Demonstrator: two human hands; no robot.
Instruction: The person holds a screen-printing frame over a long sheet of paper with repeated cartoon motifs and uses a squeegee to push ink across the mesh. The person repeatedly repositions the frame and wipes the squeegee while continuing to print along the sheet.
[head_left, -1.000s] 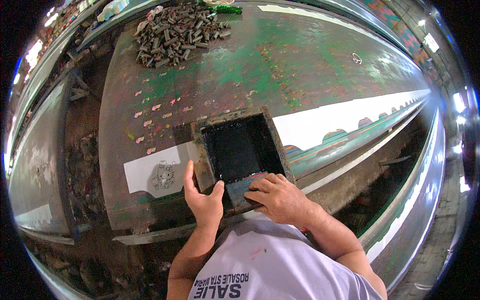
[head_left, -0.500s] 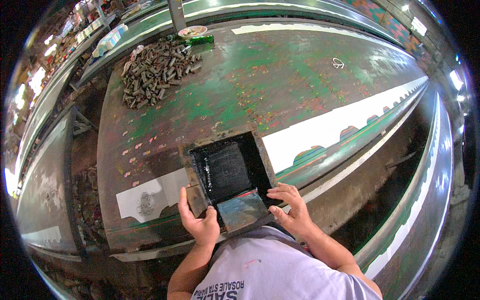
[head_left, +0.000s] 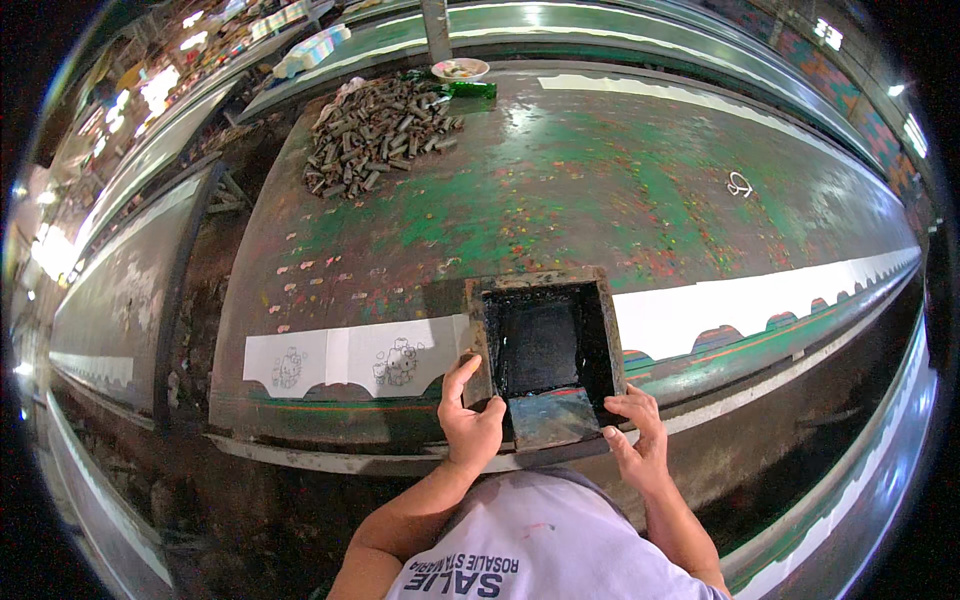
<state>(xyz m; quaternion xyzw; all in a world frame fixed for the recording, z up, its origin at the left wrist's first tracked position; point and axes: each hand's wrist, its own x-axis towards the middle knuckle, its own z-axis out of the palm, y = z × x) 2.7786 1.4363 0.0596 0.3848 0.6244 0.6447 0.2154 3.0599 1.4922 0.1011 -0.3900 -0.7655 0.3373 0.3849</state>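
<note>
A deep wooden screen-printing frame (head_left: 537, 275), its inside coated in black ink, lies over the white scalloped strip (head_left: 745, 305) at the table's near edge. A flat squeegee (head_left: 553, 418) with a blue-grey smeared face leans inside its near end. My left hand (head_left: 472, 430) grips the near left corner, thumb on top and fingers round the outer side. My right hand (head_left: 640, 440) holds the near right corner, fingers on the rim and thumb below them, next to the squeegee. Left of the frame, two line-drawn cartoon prints (head_left: 397, 364) show on the strip.
The long table (head_left: 560, 170) is stained green and specked with paint. A heap of small dark cylinders (head_left: 375, 135), a green bottle (head_left: 470, 90) and a bowl (head_left: 460, 70) stand at the far left. A white loop (head_left: 739, 185) lies far right. A post (head_left: 437, 30) rises behind.
The frame, held in both my hands, has shifted right along the strip and straightened. A second cartoon print has come into sight beside the first. The view has also shifted.
</note>
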